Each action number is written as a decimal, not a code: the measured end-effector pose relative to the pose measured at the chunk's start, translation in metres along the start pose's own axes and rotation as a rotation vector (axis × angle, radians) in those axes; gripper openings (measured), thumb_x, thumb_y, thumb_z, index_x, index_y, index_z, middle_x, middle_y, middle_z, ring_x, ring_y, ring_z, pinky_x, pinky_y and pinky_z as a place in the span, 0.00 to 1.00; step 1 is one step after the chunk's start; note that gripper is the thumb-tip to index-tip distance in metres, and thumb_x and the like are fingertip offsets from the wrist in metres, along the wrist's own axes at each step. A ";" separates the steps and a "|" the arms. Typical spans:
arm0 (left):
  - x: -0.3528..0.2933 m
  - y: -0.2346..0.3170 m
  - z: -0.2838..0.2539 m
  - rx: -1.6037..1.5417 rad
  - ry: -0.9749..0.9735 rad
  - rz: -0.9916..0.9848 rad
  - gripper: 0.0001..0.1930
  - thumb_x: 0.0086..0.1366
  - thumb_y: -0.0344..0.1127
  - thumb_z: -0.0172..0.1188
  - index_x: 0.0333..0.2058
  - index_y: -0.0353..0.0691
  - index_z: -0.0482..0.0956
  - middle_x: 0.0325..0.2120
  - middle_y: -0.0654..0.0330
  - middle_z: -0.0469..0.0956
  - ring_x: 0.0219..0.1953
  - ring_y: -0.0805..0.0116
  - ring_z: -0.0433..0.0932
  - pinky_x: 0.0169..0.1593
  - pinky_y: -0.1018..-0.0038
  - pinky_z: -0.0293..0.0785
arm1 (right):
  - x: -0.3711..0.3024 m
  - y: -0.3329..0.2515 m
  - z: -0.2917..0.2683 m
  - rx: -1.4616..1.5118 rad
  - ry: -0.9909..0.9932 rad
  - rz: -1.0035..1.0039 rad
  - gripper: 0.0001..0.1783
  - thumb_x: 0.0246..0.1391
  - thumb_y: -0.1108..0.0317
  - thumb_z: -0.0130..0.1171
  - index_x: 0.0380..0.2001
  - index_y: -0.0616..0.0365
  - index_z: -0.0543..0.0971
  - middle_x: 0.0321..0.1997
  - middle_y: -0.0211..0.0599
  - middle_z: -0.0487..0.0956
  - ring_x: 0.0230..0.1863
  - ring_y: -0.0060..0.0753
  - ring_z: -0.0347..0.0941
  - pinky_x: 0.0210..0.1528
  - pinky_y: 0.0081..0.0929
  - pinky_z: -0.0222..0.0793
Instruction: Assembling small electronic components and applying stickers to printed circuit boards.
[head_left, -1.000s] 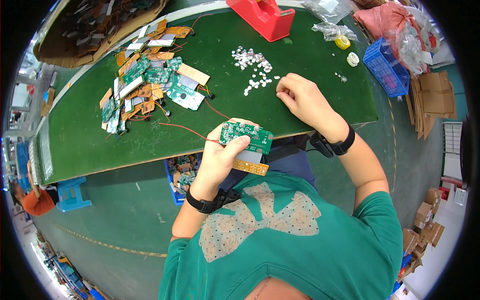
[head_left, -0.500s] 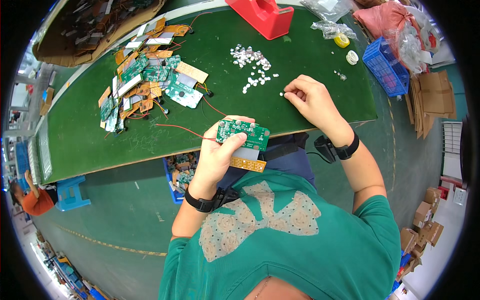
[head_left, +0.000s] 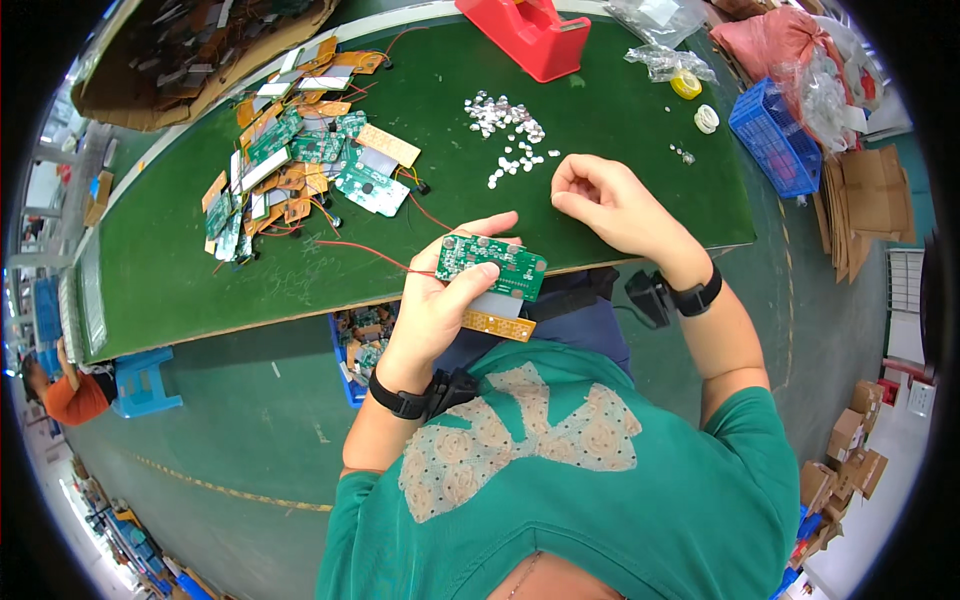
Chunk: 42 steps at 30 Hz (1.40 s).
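Note:
My left hand (head_left: 432, 290) is closed on a green circuit board (head_left: 517, 268), thumb across its face, above the table's front edge. A red wire (head_left: 365, 255) runs from the board toward the left. Below the green board hang a grey flat piece (head_left: 499, 306) and an orange-yellow strip board (head_left: 500, 326). To the right, my right hand (head_left: 610, 205) is closed in a pinch just above the green table. Its fingertips are partly hidden, so what they hold cannot be made out. Small white discs (head_left: 515, 165) lie scattered beyond it.
A heap of circuit boards with wires (head_left: 290, 160) covers the table's left part. At the back stand a red tape dispenser (head_left: 530, 40) and a cardboard box (head_left: 180, 70). A blue basket (head_left: 775, 140) is at the right edge. Another person (head_left: 75, 395) is far left, beside a blue stool (head_left: 147, 382).
My right hand has shifted slightly left, and the white disc seen at its fingertips no longer shows. My left forefinger has lifted away from the board, which stays in that hand.

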<state>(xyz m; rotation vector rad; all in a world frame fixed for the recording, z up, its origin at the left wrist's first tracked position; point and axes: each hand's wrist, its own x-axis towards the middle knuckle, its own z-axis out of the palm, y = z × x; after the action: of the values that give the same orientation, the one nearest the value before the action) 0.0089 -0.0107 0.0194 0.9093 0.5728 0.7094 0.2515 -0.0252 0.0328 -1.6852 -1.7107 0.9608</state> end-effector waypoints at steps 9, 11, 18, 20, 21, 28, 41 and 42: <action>0.010 -0.001 0.008 0.009 0.113 0.229 0.11 0.63 0.25 0.55 0.44 0.29 0.75 0.47 0.51 0.78 0.43 0.73 0.78 0.49 0.75 0.75 | -0.019 -0.050 0.023 0.718 0.107 -0.089 0.04 0.58 0.72 0.56 0.32 0.61 0.73 0.32 0.23 0.70 0.35 0.14 0.65 0.40 0.15 0.62; 0.011 -0.005 0.011 -0.001 0.256 0.282 0.05 0.64 0.25 0.55 0.38 0.32 0.75 0.41 0.56 0.80 0.39 0.76 0.77 0.45 0.77 0.75 | -0.023 -0.049 0.032 0.515 0.194 -0.131 0.03 0.56 0.75 0.57 0.32 0.61 0.73 0.31 0.24 0.69 0.34 0.14 0.64 0.39 0.15 0.62; 0.006 -0.011 0.015 0.086 0.351 0.459 0.03 0.64 0.25 0.57 0.35 0.36 0.71 0.32 0.65 0.78 0.34 0.83 0.73 0.40 0.82 0.70 | -0.013 -0.049 0.056 0.434 0.421 -0.207 0.05 0.50 0.76 0.61 0.26 0.62 0.74 0.28 0.26 0.70 0.26 0.15 0.62 0.29 0.16 0.61; 0.005 -0.010 0.016 0.101 0.343 0.467 0.04 0.64 0.24 0.57 0.35 0.36 0.71 0.32 0.66 0.77 0.33 0.83 0.72 0.39 0.82 0.70 | -0.013 -0.049 0.057 0.382 0.457 -0.221 0.05 0.49 0.77 0.62 0.26 0.62 0.74 0.27 0.27 0.70 0.26 0.16 0.62 0.29 0.16 0.61; 0.004 -0.010 0.016 0.117 0.329 0.485 0.04 0.64 0.24 0.58 0.35 0.36 0.71 0.31 0.66 0.77 0.33 0.83 0.71 0.39 0.83 0.69 | -0.012 -0.049 0.056 0.361 0.488 -0.239 0.05 0.49 0.77 0.62 0.26 0.62 0.74 0.27 0.27 0.70 0.25 0.16 0.62 0.29 0.16 0.61; 0.003 -0.012 0.014 0.222 0.319 0.511 0.05 0.63 0.25 0.58 0.35 0.36 0.71 0.31 0.67 0.76 0.32 0.84 0.70 0.37 0.84 0.68 | -0.012 -0.048 0.051 0.623 0.367 -0.067 0.05 0.52 0.76 0.62 0.29 0.62 0.75 0.27 0.23 0.72 0.27 0.11 0.63 0.30 0.13 0.62; 0.005 -0.017 0.017 0.249 0.300 0.508 0.05 0.64 0.27 0.58 0.36 0.36 0.70 0.31 0.67 0.75 0.32 0.83 0.70 0.38 0.83 0.67 | -0.008 -0.033 0.045 0.866 0.022 0.038 0.05 0.60 0.67 0.55 0.32 0.55 0.73 0.29 0.20 0.71 0.30 0.12 0.63 0.34 0.14 0.61; 0.005 -0.017 0.016 0.257 0.283 0.475 0.06 0.64 0.28 0.58 0.37 0.36 0.71 0.32 0.67 0.75 0.33 0.83 0.70 0.39 0.83 0.68 | -0.008 -0.033 0.045 0.868 0.028 0.041 0.05 0.60 0.68 0.54 0.31 0.55 0.72 0.29 0.20 0.70 0.30 0.12 0.63 0.34 0.14 0.61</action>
<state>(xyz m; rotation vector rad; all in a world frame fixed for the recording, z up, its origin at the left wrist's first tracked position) 0.0285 -0.0220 0.0120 1.2126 0.7180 1.2257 0.1967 -0.0366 0.0332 -1.1311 -0.9877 1.4148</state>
